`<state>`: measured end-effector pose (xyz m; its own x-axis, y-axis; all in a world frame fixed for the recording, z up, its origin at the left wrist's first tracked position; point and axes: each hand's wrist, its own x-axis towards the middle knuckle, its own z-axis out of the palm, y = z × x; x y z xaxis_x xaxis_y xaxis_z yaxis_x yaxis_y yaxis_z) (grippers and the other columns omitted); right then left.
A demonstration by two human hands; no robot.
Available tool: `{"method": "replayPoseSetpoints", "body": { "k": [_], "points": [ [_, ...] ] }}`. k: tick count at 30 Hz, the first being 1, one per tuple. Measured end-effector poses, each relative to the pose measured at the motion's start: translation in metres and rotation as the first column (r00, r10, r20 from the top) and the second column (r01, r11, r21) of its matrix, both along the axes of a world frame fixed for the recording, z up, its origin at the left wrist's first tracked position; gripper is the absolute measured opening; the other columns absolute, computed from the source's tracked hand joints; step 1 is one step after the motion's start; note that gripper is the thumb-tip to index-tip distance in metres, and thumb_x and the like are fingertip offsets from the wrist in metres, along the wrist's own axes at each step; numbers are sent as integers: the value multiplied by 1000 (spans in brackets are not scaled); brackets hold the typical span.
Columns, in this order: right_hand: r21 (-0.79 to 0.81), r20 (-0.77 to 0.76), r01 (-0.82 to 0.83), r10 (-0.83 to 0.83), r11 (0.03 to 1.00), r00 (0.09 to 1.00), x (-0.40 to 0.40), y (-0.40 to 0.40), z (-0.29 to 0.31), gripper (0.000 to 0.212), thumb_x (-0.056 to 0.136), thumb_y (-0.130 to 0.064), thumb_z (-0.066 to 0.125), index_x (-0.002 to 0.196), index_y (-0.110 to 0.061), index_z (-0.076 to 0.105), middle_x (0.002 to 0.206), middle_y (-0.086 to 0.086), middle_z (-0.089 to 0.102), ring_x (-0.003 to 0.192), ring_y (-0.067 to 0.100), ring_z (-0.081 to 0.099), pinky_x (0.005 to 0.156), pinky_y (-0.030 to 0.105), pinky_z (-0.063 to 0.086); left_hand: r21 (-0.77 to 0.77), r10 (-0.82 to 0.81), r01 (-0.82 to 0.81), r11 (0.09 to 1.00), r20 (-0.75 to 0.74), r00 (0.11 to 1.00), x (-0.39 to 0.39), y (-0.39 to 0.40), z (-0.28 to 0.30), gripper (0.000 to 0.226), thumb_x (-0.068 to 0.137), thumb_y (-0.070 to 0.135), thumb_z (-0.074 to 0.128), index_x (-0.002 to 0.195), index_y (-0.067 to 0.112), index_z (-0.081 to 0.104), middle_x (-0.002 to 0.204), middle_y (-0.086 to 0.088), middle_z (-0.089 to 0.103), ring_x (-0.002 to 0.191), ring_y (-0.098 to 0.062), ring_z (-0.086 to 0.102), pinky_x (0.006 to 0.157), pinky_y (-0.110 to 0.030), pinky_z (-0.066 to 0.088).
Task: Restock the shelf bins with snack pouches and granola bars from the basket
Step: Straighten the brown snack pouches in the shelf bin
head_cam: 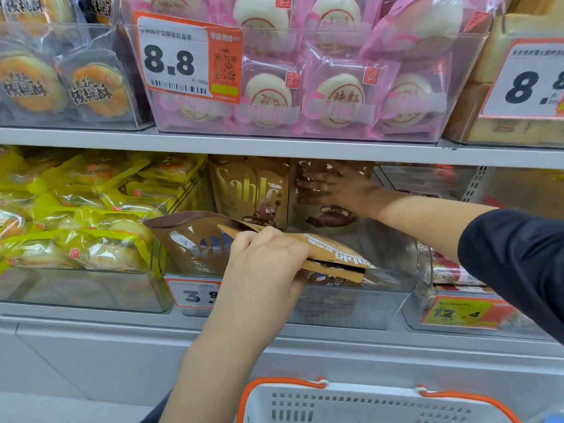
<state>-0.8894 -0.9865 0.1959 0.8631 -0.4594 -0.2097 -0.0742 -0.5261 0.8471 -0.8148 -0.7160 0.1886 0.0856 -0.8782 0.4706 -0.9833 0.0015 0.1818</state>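
clear plastic bin (pixel 351 303), glossy brown pouches (pixel 195 239)

The white basket (pixel 375 404) at six o'clock is cut by the bottom edge, so its contents cannot be seen. The left hand (pixel 265 264) covers the middle of the tan pouch (pixel 338 254) it grips and part of the price tag (pixel 192 293), which reads only "3." The right hand (pixel 332 186), in shelf shadow, hides most of the upright brown pouch (pixel 332 215) behind it. At three o'clock, the dark sleeve (pixel 515 264) blocks the neighbouring bin. The right-hand upper price tag (pixel 531 80) runs off the frame. Small print on the 8.8 label (pixel 186 56) is too blurred to read.
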Motion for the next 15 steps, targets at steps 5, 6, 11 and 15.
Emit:
{"method": "replayPoseSetpoints", "body": {
  "k": [5,6,11,15],
  "points": [
    [21,-5,42,-41,999,999,3,4,5,69,99,-32,40,151,-33,-6,157,0,-22,146,24,-16,117,51,6,11,-1,0,1000,53,999,2,-2,-1,19,77,19,70,92,31,66,87,15,67,92,-15,55,76,-29,21],
    [44,9,49,-49,998,999,1,7,6,67,99,-32,39,151,-32,-3,158,1,-20,146,24,-14,117,51,5,8,2,-2,1000,58,998,2,-3,-2,23,71,18,75,87,31,67,82,15,67,87,-15,57,74,-29,22],
    [440,342,-20,-147,898,928,-20,39,6,50,98,-30,49,145,-30,34,159,1,18,144,24,21,115,41,25,-21,0,2,1000,80,997,5,-6,-5,28,57,15,81,76,31,68,72,15,65,76,-15,59,71,-28,23],
    [875,464,-315,-458,367,758,-58,86,22,44,98,-45,37,139,-32,46,142,-17,45,128,-3,41,107,17,30,-81,-10,16,997,77,997,4,-7,-6,30,51,15,84,71,32,70,67,15,66,71,-15,61,73,-31,37]
  ]
}}
